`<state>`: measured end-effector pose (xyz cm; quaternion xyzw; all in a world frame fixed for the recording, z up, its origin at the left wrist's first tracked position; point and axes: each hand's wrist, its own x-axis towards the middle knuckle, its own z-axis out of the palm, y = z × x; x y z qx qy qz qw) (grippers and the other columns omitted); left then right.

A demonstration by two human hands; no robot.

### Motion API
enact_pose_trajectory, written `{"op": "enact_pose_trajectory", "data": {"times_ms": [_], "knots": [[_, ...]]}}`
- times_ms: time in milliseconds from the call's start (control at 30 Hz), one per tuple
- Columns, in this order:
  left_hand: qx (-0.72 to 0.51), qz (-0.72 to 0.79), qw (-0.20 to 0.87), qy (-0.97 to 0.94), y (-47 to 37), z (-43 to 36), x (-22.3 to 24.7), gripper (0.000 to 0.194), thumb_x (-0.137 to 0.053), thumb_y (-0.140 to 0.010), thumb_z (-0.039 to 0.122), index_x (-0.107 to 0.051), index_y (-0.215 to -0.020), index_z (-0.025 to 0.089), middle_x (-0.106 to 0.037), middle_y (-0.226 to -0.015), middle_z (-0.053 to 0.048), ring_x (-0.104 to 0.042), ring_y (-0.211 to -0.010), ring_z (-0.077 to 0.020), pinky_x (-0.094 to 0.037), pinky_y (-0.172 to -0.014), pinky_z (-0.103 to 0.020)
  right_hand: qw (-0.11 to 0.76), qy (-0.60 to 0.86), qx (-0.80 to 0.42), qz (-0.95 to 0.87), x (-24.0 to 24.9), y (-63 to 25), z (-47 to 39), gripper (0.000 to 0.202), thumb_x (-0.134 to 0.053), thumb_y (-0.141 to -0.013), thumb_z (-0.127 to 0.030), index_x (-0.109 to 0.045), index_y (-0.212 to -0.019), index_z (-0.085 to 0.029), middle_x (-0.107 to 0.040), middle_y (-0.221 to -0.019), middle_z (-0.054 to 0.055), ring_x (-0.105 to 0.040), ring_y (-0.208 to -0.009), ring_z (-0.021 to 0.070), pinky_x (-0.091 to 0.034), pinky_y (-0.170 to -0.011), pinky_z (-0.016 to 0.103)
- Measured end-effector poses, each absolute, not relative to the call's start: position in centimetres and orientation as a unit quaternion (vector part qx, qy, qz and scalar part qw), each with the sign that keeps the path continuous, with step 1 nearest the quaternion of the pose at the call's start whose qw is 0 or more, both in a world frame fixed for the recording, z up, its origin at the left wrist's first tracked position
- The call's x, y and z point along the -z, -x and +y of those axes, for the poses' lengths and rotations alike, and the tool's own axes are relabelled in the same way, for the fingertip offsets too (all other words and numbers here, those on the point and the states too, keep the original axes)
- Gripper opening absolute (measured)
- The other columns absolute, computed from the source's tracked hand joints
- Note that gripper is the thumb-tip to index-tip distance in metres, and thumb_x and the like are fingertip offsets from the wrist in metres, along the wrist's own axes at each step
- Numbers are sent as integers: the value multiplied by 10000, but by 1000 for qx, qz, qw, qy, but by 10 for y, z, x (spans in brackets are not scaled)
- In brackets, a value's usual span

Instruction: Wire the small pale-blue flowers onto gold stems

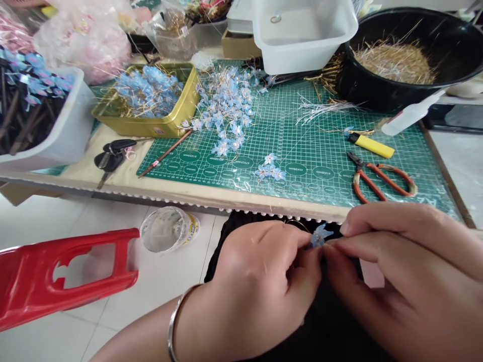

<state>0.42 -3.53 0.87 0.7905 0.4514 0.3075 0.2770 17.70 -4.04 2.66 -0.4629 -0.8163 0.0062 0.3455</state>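
Between my two hands, over my lap, is a small pale-blue artificial flower [320, 236]. My left hand [264, 266], with a bangle at the wrist, pinches the flower's left edge between thumb and curled fingers. A thin gold wire arcs up beside those fingertips. My right hand [400, 271] is closed in a pinch close to the flower's right side; whatever its fingertips grip is too small to make out. On the mat just beyond lies a little group of blue flowers [270, 171]. Red-handled pliers [381, 176] rest above my right hand.
Blue flowers fill a gold tin [177, 123] and lie heaped [230, 105] on the green cutting mat [298, 136]. A yellow lighter [372, 145], a white bottle [411, 114] and a black basin [377, 95] stand or lie to the right. Below left are a red stool [75, 296] and a plastic tub [166, 229].
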Motion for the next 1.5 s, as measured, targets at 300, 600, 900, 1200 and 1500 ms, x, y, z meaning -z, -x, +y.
{"op": "enact_pose_trajectory", "data": {"times_ms": [300, 600, 900, 1200, 1500], "knots": [[-337, 450, 282, -778, -3, -33, -9, 122, -572, -932, 150, -678, -872, 158, -757, -788, -34, -685, -706, -150, -509, -665, -268, 306, 450, -40, -838, -19, -190, -34, 88, -611, -895, -154, -627, -844, -224, -622, -968, 82, -661, -876, 207, -597, -740, 330], [-329, 471, 369, -731, -4, -28, -14, 102, -596, -907, 154, -690, -866, 153, -728, -747, -1, -640, -649, -108, -464, -616, -225, 316, 447, -43, -836, -19, -200, -36, 90, -564, -907, -155, -626, -932, -215, -597, -1072, 104, -619, -1032, 227, -575, -840, 350], [-333, 452, 407, -720, -4, -24, -13, 124, -593, -909, 160, -686, -829, 145, -637, -696, 3, -559, -642, -110, -431, -613, -237, 336, 442, -65, -829, -20, -200, -30, 101, -607, -929, -206, -613, -1028, -228, -614, -1065, 86, -637, -1020, 217, -585, -848, 314], [-277, 395, 664, -571, 2, -18, -9, 134, -631, -959, 296, -754, -964, 241, -664, -826, 26, -554, -753, -102, -437, -672, -211, 323, 408, -357, -776, -16, -214, -10, 81, -619, -948, -270, -681, -937, -321, -717, -897, -50, -683, -816, 117, -534, -639, 204], [-281, 366, 776, -429, -3, -16, -8, 79, -715, -895, 235, -678, -887, 166, -634, -828, 36, -546, -792, -70, -430, -726, -177, 309, 417, -366, -772, -14, -212, -19, 150, -589, -906, -170, -646, -957, -299, -668, -869, -10, -697, -782, 173, -580, -698, 321]]}}
